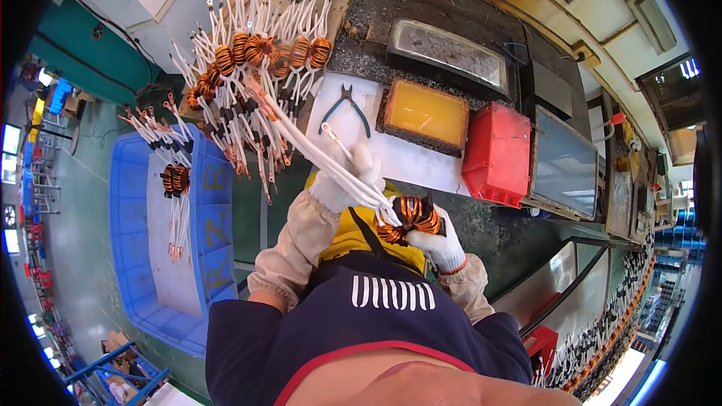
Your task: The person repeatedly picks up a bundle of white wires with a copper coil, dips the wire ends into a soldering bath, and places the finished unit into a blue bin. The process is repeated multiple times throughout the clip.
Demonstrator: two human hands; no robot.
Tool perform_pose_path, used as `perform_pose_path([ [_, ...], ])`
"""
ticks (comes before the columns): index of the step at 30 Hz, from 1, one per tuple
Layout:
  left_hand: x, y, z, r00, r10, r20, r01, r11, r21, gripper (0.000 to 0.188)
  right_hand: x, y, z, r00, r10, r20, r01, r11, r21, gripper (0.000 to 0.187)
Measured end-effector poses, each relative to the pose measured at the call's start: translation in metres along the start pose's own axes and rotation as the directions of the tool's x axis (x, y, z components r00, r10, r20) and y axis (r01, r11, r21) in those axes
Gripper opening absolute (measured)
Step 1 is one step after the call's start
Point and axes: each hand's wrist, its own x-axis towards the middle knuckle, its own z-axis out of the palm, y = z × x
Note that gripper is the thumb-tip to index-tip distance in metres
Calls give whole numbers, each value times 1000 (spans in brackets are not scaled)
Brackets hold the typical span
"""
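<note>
My right hand, in a white glove, grips a copper-wound toroidal coil close to my body. Long white leads run from this coil up to the left, and my left hand, also gloved, is closed round them. The far lead ends, with metal lugs, reach over the pile of coils. One lug sticks up beside my left fingers. Diagonal cutting pliers with dark green handles lie open on a white sheet just beyond my left hand.
Many similar coils with leads are heaped at the far left. A blue crate holding another coil stands left. Beyond my hands sit a dark-rimmed tray of yellow material, a silvery rectangular pan and a red bin.
</note>
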Motion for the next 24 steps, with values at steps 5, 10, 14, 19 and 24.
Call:
perform_pose_path([
  [5, -4, -2, -1, 879, -98, -466, 151, 986, 76, 31, -1, -18, 13, 989, -136, -64, 108, 941, -319, 60],
  [10, -17, 7, -14, 852, -181, -491, 246, 967, 70, 32, 3, -20, 8, 884, -425, 196, 415, 521, -746, 34],
  [14, -22, 18, -20, 845, -112, -522, 169, 984, 62, 39, 1, -23, 8, 873, -422, 246, 435, 444, -783, 34],
  [19, -17, 23, -17, 860, -28, -509, 136, 975, 177, 41, 1, -26, 9, 884, -397, 246, 424, 464, -778, 33],
  [24, -21, -2, -48, 833, -212, -511, 160, 977, -144, 36, 1, -27, 13, 890, -384, 247, 416, 456, -787, 31],
])
